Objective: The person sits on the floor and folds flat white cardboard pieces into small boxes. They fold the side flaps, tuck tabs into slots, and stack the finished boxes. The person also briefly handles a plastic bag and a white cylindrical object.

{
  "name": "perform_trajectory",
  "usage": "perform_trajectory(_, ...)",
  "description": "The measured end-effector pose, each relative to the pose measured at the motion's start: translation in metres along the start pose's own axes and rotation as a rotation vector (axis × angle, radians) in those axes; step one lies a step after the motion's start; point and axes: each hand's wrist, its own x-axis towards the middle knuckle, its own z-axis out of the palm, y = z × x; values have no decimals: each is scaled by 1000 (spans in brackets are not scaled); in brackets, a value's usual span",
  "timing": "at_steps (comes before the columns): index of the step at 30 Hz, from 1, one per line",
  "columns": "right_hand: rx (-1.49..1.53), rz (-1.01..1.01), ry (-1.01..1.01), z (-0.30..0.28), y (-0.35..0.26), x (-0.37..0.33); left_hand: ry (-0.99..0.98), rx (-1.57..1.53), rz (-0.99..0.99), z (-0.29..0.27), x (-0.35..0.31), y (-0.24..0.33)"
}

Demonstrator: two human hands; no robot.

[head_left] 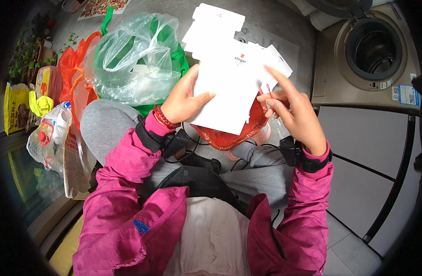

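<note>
My left hand (181, 99) grips the left edge of a flattened white cardboard box (227, 99), its thumb lying on top. The box spreads out with several flaps at its far end and bears small print. At its right side is my right hand (296, 110), index finger raised. A thin red loop (269, 90) stands up from its pinched thumb and fingers; whether the loop is tied to anything is hidden. Under the box, between my knees, sits a container with a red plastic bag (220, 138) in it, partly covered by the box.
A clear plastic bag (132, 60) with green handles lies at the far left. Beside it are a red-orange bag (73, 69), a yellow package (15, 103) and potted plants (29, 57). A washing machine (328, 69) with its door open and grey cabinets (365, 138) stand right.
</note>
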Motion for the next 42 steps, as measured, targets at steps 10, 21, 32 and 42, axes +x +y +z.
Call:
perform_trajectory(10, 204, -94, 343, 26, 5, 16, 25, -21, 9, 7, -3, 10)
perform_trajectory(21, -107, -121, 225, 25, 4, 14, 42, -72, 17, 5, -4, 15)
perform_trajectory(32, 77, -193, 682, 18, 14, 19, 69, -55, 78, 3, -5, 13)
perform_trajectory(42, 419, -9, 161, 29, 5, 10, 92, -80, 92, 5, -4, 10)
